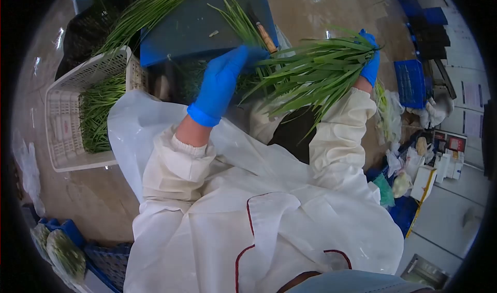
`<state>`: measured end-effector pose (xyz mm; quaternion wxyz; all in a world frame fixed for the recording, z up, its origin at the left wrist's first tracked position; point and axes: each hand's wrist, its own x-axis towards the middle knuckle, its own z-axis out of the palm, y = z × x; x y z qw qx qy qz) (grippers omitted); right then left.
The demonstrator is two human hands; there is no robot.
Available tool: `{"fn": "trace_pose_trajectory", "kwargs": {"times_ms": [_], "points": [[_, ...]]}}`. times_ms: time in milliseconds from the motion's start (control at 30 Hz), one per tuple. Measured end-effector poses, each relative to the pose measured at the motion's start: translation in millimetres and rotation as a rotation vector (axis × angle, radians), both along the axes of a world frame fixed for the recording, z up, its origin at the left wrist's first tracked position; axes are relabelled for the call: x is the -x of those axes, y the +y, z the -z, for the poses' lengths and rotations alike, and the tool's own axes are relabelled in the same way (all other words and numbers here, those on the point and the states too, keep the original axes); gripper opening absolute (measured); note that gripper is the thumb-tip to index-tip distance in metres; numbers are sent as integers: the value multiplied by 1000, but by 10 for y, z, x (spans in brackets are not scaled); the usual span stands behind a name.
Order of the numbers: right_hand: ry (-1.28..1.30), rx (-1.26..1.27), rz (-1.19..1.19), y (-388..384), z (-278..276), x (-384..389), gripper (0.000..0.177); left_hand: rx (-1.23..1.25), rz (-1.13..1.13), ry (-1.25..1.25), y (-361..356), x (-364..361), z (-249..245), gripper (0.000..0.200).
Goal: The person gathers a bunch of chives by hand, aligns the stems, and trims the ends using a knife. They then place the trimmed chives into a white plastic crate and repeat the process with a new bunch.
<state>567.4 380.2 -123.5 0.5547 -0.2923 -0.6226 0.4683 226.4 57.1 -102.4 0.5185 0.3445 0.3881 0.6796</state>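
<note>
My right hand (369, 60), in a blue glove, is closed around a bunch of garlic chives (321, 70), held out to the right with the leaves fanning left and down. My left hand (217, 86), also gloved in blue, is near the leaf tips; its fingers stretch to the right, somewhat blurred, with nothing visible in them. Beyond it is a dark blue board (196, 29). A smaller bunch of chives (240, 21) lies there beside a knife with a wooden handle (266, 37). A larger bunch (150, 13) rests across the board's left side.
A white slotted crate (67, 158) holding cut greens (101, 112) stands on the wet floor to the left. On the right are a blue crate (410, 83) and bagged goods (391, 117). Bagged greens (64, 251) lie at lower left. Another blue glove shows at the top left edge.
</note>
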Motion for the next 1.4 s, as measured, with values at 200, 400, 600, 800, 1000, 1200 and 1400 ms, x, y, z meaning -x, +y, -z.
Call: {"fn": "trace_pose_trajectory", "kwargs": {"times_ms": [200, 400, 600, 800, 1000, 1200, 1400], "points": [[82, 65, 84, -418, -248, 352, 12, -116, -178, 465, -96, 39, -211, 25], [541, 399, -511, -190, -186, 256, 17, -259, -292, 961, -60, -102, -222, 30], [1208, 1009, -853, -574, -544, 571, 27, -297, -421, 937, -95, -148, -206, 17], [1187, 977, -768, -608, -558, 578, 27, -236, -520, 613, -182, -61, -292, 9], [1111, 935, -780, -558, -526, 618, 22, -82, -191, 520, -214, -217, -439, 7], [975, 917, -633, -703, -636, 798, 25, -269, -356, 771, -170, -393, -339, 11], [1060, 987, -727, -573, -482, 794, 24, -467, -656, 856, -241, -146, -420, 18]]}}
